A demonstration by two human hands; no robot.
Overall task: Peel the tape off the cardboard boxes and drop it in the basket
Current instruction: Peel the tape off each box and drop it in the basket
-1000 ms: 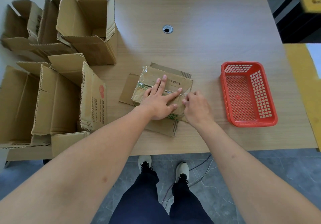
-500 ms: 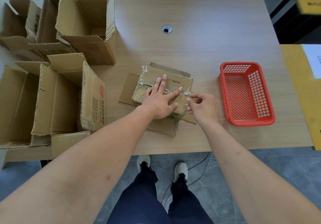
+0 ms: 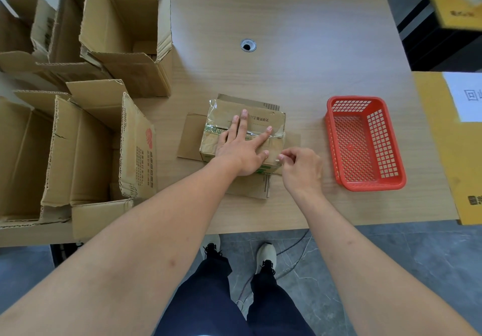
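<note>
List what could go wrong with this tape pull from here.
1. The right hand pinches only a small end of clear tape, so it may tear or slip free.
2. The left hand lies flat across the flattened box, over its taped seam; it may block the peel.

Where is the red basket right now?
In the head view, the red basket sits on the wooden table, at the right, just beyond the right hand and the taped cardboard box.
</note>
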